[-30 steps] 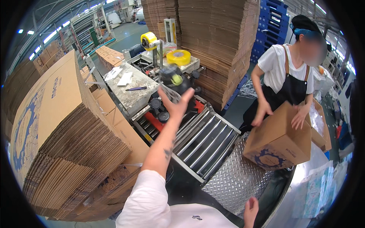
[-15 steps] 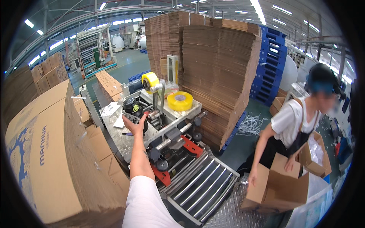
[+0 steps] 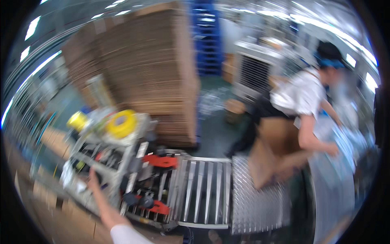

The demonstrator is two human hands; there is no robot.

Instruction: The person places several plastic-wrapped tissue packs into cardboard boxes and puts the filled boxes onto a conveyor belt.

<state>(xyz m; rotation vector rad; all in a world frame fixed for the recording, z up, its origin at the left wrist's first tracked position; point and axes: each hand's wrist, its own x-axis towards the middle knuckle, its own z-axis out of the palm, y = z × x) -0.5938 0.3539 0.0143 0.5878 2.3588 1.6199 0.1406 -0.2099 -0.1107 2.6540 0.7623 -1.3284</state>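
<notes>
My left hand (image 3: 93, 179), smeared by motion, reaches over the left end of the carton-taping machine (image 3: 140, 122). Close by its fingertips is a dark object with a yellow-green patch (image 3: 80, 165); whether the hand touches it is too blurred to tell. Two yellow tape rolls stand on the machine: a large one (image 3: 122, 123) lying flat and a smaller one (image 3: 77, 120) farther left. Red guide plates (image 3: 160, 161) sit at the machine's outlet. I cannot see my right hand.
A roller conveyor (image 3: 206, 191) leads to a ridged metal plate (image 3: 260, 203). Beyond it a co-worker (image 3: 292, 95) leans over bluish plastic (image 3: 345, 146) beside an open carton (image 3: 280, 138). Stacked flat cardboard (image 3: 134, 77) and blue pallets (image 3: 207, 40) rise behind.
My view has swung right, so the machine now appears farther left. My left hand, earlier around a black cup-like object, is now blurred. The co-worker has turned from the carton toward the plastic.
</notes>
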